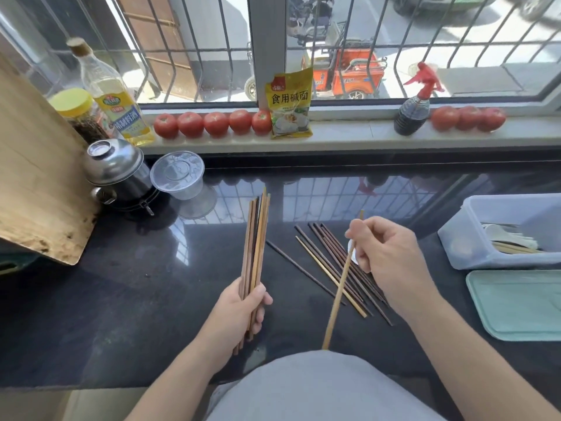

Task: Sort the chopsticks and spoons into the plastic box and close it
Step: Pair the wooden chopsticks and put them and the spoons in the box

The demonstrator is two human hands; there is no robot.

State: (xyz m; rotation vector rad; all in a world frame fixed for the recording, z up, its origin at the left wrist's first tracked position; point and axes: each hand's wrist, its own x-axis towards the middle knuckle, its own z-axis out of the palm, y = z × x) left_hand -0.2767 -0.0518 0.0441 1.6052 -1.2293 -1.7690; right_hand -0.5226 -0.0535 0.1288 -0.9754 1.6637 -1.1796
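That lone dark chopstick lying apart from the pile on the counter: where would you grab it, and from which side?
Probably near the middle of the lone dark chopstick, pinching from above across its width. It lies flat on the counter, slanting from far-left to near-right, with bare counter on its left. Its near end runs close under the pale chopstick held by the right hand, so coming from the left side looks clearest.
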